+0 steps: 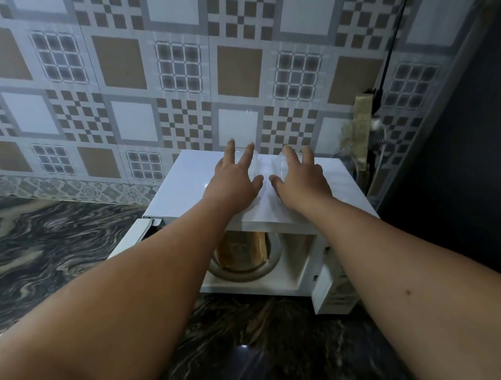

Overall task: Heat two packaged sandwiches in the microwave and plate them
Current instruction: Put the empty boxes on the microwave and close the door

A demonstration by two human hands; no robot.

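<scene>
a patterned tile wall [124,80] rises behind a dark marbled worktop [45,242], where a white microwave [183,187] stands with its door [125,241] swung open to the left. inside, a wrapped sandwich [240,249] rests on the round turntable [271,260]. on the microwave's top lies a clear packet [264,163], with the left hand [233,182] and right hand [299,180] spread flat on either side of it, each grip released with fingers splayed.

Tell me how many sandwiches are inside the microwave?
1 shows: a toasted sandwich on the round turntable inside the open microwave. The left arm covers part of the inside, so a second could be hidden.
</scene>
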